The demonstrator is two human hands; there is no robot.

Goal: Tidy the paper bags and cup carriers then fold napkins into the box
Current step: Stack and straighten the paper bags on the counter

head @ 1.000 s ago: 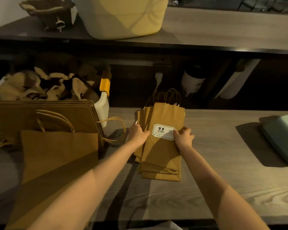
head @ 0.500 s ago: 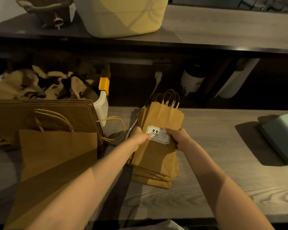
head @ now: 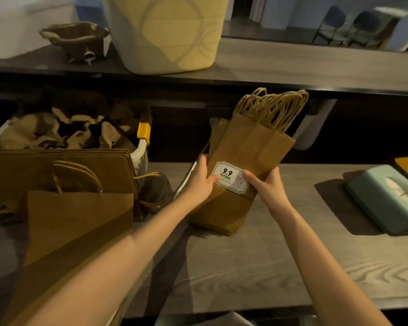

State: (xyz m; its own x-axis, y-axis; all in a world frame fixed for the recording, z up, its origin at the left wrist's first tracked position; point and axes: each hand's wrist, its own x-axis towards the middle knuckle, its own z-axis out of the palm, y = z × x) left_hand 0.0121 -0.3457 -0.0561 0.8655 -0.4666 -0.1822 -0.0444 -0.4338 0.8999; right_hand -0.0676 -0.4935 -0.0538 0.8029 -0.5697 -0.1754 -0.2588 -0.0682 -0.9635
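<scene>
Head view: the left hand (head: pixel 201 182) and right hand (head: pixel 267 187) grip opposite sides of a stack of small paper bags (head: pixel 243 161), thumbs pressed on the label (head: pixel 230 180). The stack stands tilted, bottom edge on the desk (head: pixel 245 267), probably to square its edges. Larger bags (head: pixel 64 170) lie left of the hands.

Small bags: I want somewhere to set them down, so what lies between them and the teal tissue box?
Head view: only bare wooden counter between the small bags and the tissue box.

left hand (head: pixel 201 182) + right hand (head: pixel 267 187) hold bag stack (head: pixel 250 147) | tilted | bottom edge seemingly on counter (head: pixel 257 267)
</scene>
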